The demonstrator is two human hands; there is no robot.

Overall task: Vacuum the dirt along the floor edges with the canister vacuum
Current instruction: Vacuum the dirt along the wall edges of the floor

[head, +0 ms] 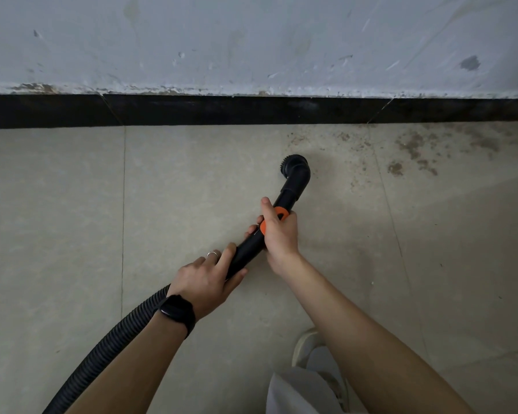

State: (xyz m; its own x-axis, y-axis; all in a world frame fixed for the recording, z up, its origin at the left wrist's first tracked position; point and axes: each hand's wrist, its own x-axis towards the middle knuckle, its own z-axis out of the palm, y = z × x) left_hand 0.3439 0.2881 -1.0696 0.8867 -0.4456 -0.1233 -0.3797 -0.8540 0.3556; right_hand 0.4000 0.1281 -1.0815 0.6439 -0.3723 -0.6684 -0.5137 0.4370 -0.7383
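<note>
A black vacuum wand (293,186) ends in a round brush nozzle (293,165) that points toward the floor a little short of the wall's black skirting (251,110). My right hand (278,234) grips the wand at its orange collar (277,218). My left hand (207,279), with a ring and a black watch, grips the wand lower down, where the ribbed black hose (108,342) joins. Brown dirt (413,144) is scattered on the beige tiles along the skirting, to the right of the nozzle. The canister is out of view.
A scuffed grey-white wall (251,40) rises above the skirting. The hose trails off to the bottom left. My shoe (308,345) and trouser leg (299,392) stand at the bottom, right of centre. Beige floor tiles (57,204) spread to the left.
</note>
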